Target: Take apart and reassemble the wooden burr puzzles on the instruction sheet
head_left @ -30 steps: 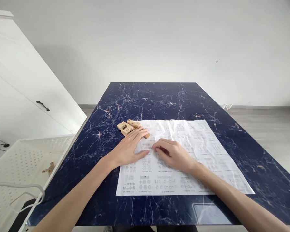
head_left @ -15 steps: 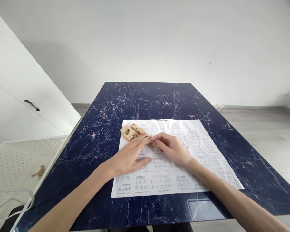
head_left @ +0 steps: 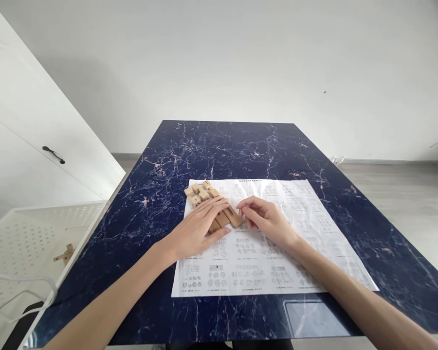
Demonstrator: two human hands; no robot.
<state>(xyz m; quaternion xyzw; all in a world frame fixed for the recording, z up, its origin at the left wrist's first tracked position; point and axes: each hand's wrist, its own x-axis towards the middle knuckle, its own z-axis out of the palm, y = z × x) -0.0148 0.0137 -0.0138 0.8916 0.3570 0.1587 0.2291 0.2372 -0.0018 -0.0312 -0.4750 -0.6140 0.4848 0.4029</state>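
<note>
My left hand (head_left: 194, 229) lies palm down with its fingers stretched across a row of notched wooden puzzle pieces (head_left: 203, 194). The far ends of the pieces stick up as pale blocks beyond the fingers. Their darker, flat near ends (head_left: 234, 217) show between the left thumb and fingers; the middle is hidden under that hand. My right hand (head_left: 268, 221) is just to the right of the pieces, fingers curled and thumb close to the index finger. Nothing shows between its fingertips. Beneath both hands is a creased white sheet (head_left: 288, 262) printed with small diagrams.
The sheet is on a dark blue marbled table (head_left: 219, 150). At the left is a white perforated basket or shelf (head_left: 25, 228) with a wooden piece (head_left: 64, 253) and a white cable (head_left: 25, 278). A white cabinet (head_left: 40, 112) stands behind it. A pale rectangle (head_left: 316, 318) lies at the table's front edge.
My right hand has drawn slightly right, away from the pieces, uncovering their flat near ends. The pale blocks sit less evenly. My left hand stays on the pieces. The view has shifted slightly.
</note>
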